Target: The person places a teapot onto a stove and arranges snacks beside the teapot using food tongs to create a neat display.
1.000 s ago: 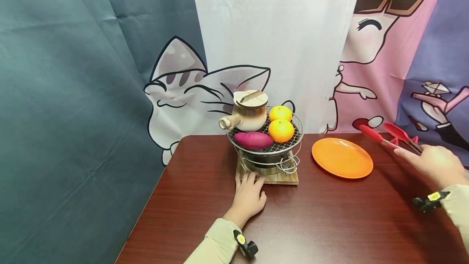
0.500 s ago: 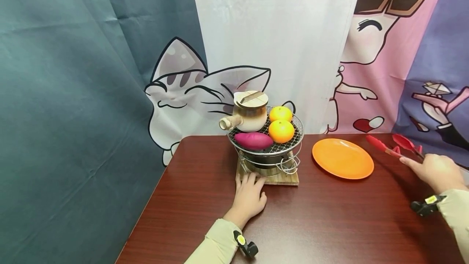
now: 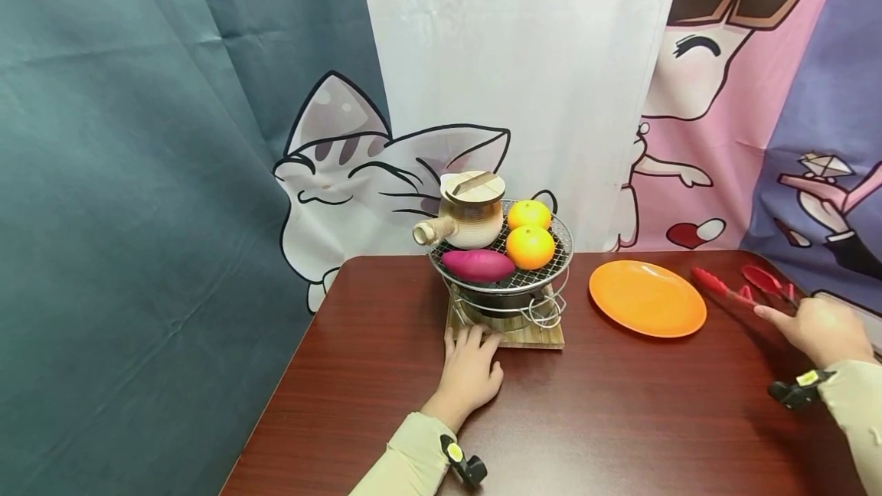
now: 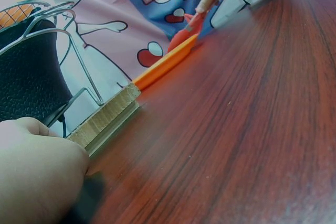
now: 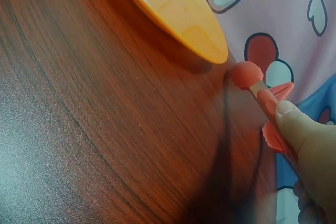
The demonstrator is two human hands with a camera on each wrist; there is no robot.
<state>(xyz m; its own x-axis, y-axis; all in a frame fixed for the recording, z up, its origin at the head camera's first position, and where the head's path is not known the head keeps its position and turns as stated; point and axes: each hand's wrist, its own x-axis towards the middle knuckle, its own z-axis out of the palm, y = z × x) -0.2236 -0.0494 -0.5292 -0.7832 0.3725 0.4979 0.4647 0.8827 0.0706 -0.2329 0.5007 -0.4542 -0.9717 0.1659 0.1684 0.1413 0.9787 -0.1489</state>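
My right hand (image 3: 825, 329) grips a pair of tongs (image 3: 720, 285) with red heads, low at the right end of the table. The tongs' two heads stand apart, just right of an orange plate (image 3: 648, 299). My left hand (image 3: 466, 375) rests with fingers spread at the front left edge of a wooden board (image 3: 530, 337). On that board stands a small grill (image 3: 496, 298) with a wire mesh top. The mesh bears a lidded clay pot (image 3: 475, 224) with a side handle, a purple sweet potato (image 3: 478, 265) and two oranges (image 3: 530, 247).
The dark red wooden table (image 3: 620, 419) has its left edge by a teal part of the curtain (image 3: 138, 174). Right behind the table hangs this curtain, printed with a cartoon cat and a girl. Wire handles (image 3: 546, 311) stick out at the grill's front right.
My right hand has lowered the tongs slightly and moved them a little to the right, beside the plate. My left hand stays at the board.
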